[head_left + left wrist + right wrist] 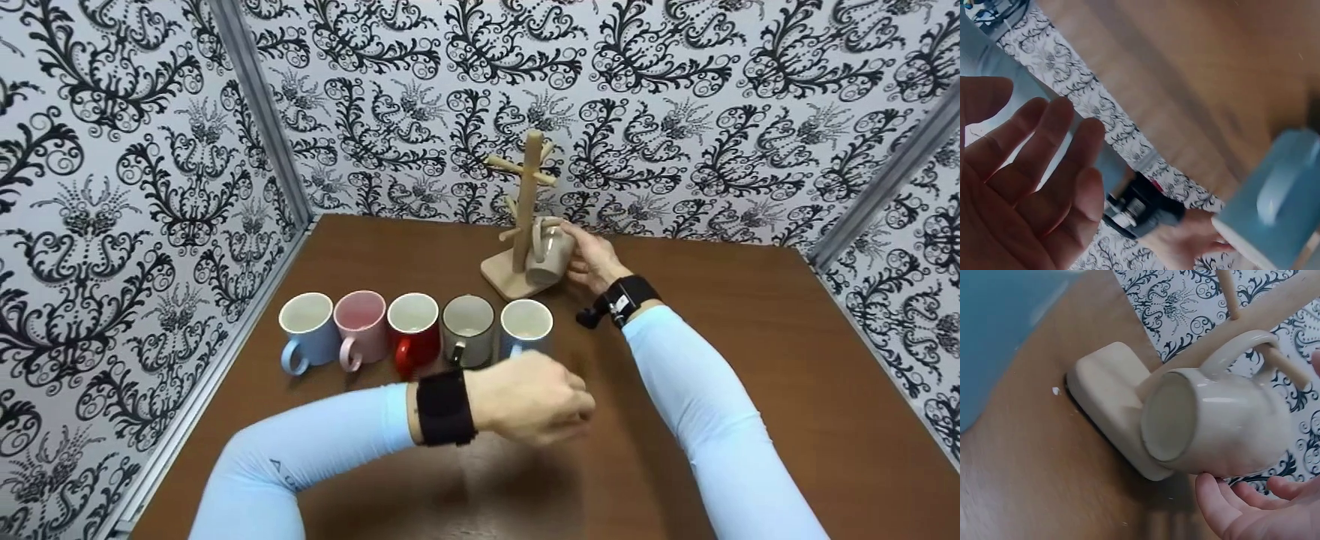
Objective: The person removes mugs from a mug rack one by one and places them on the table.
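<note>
A beige mug (553,255) hangs tilted on the wooden mug rack (527,202), its handle round a low peg, as the right wrist view also shows. Beside it is my right hand (596,259); one fingertip touches the mug's lower side, while other fingers lie relaxed, slightly away from it. My left hand (534,397) is over the table in front of the mug row, blurred, with loosely bent fingers and nothing in them. Nearest to it stands a blue mug (526,324), partly hidden behind the hand in the head view.
Left of that blue mug, in a row, stand a grey mug (469,330) with a dark handle, a red mug (415,330), a pink mug (361,330) and a light blue mug (309,330). Patterned wall panels (420,97) border the brown table (750,322).
</note>
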`<state>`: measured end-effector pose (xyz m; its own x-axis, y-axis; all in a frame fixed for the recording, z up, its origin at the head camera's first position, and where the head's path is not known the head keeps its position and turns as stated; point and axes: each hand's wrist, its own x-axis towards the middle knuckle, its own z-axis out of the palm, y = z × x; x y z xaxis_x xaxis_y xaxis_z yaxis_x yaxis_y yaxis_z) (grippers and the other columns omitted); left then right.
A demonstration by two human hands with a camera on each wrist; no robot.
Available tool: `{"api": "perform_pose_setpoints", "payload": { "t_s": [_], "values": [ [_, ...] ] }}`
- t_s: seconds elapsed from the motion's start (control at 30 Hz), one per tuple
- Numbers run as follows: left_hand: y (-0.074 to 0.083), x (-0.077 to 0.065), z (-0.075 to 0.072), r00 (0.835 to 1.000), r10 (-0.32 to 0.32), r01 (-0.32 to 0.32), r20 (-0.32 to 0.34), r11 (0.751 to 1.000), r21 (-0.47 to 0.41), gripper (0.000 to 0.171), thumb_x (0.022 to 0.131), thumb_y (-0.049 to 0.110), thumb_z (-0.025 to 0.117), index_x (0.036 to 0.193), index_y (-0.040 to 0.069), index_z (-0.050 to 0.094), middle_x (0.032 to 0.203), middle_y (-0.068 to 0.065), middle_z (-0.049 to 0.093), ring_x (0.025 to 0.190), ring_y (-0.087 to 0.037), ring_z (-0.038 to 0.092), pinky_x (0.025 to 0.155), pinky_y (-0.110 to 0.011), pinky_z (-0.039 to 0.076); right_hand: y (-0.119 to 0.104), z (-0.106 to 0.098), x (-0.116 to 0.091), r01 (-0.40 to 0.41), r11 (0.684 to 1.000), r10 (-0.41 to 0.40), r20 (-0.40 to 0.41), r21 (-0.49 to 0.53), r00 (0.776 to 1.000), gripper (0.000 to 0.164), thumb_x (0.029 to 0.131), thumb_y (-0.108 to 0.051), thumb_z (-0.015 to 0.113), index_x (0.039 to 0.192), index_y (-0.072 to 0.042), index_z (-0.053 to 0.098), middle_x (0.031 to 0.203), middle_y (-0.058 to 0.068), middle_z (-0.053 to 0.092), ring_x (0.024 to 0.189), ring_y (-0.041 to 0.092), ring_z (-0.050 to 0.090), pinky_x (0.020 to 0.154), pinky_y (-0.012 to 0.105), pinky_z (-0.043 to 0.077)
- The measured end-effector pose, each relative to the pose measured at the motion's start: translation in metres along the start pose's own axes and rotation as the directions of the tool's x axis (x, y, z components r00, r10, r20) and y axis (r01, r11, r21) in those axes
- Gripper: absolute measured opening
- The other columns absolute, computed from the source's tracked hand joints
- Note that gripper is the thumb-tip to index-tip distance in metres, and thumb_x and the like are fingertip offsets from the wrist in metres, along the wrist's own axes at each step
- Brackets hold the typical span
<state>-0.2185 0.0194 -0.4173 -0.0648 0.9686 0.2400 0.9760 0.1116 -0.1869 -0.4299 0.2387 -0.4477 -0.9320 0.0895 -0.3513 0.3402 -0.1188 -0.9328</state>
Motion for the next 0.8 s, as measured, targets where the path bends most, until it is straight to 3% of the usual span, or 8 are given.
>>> {"api": "perform_pose_setpoints", "payload": {
  "t_s": [0.17, 0.37, 0.5, 0.67, 0.8],
  "values": [
    [0.017, 0.0, 0.013, 0.998, 0.014, -0.015, 0.064, 1.0, 0.013, 0.015, 0.098, 0.041, 0.067, 0.096, 0.027, 0.072, 0.09, 0.015, 0.071, 0.073, -0.005, 0.069, 0.062, -0.026, 0.055, 0.012, -0.003, 0.022, -0.056, 0.996, 0.053, 0.043, 0.069, 0.998, 0.088, 0.089, -0.063, 0.074, 0.153, -0.009, 0.048, 0.146, 0.019, 0.057, 0.126, 0.032, 0.061, 0.107, 0.046, 0.05],
    [0.031, 0.0, 0.032, 0.985, 0.051, -0.056, 0.163, 0.998, 0.022, 0.012, 0.093, 0.041, 0.071, 0.092, 0.029, 0.071, 0.088, 0.017, 0.071, 0.069, -0.004, 0.067, 0.056, -0.026, 0.053, 0.014, 0.006, 0.01, -0.058, 0.988, 0.051, 0.057, 0.143, 0.997, 0.072, 0.097, -0.07, 0.06, 0.146, -0.018, 0.059, 0.136, 0.015, 0.069, 0.121, 0.031, 0.068, 0.107, 0.051, 0.051],
    [0.035, -0.002, 0.041, 0.981, 0.068, -0.072, 0.184, 0.997, 0.011, 0.014, 0.095, 0.044, 0.07, 0.091, 0.03, 0.071, 0.087, 0.018, 0.071, 0.07, -0.003, 0.067, 0.056, -0.027, 0.053, 0.014, 0.009, 0.004, -0.072, 0.975, 0.055, 0.085, 0.21, 0.995, 0.069, 0.101, -0.071, 0.049, 0.145, -0.019, 0.06, 0.137, 0.016, 0.068, 0.124, 0.034, 0.066, 0.112, 0.054, 0.046],
    [0.034, -0.005, 0.051, 0.979, 0.062, -0.063, 0.195, 0.998, -0.005, 0.023, 0.098, 0.046, 0.066, 0.085, 0.028, 0.066, 0.084, 0.015, 0.069, 0.066, -0.005, 0.066, 0.052, -0.028, 0.051, 0.016, 0.014, 0.006, -0.055, 0.968, 0.021, 0.139, 0.244, 0.99, 0.068, 0.1, -0.072, 0.049, 0.145, -0.023, 0.061, 0.141, 0.013, 0.067, 0.131, 0.037, 0.061, 0.116, 0.056, 0.038],
    [0.035, -0.009, 0.056, 0.98, 0.058, -0.061, 0.192, 0.998, 0.012, 0.026, 0.099, 0.049, 0.065, 0.083, 0.028, 0.065, 0.082, 0.015, 0.068, 0.064, -0.006, 0.065, 0.051, -0.028, 0.051, 0.021, 0.012, 0.017, -0.051, 0.96, 0.007, 0.158, 0.276, 0.987, 0.063, 0.101, -0.071, 0.049, 0.142, -0.025, 0.064, 0.137, 0.009, 0.07, 0.129, 0.036, 0.063, 0.112, 0.058, 0.042]
  ]
}}
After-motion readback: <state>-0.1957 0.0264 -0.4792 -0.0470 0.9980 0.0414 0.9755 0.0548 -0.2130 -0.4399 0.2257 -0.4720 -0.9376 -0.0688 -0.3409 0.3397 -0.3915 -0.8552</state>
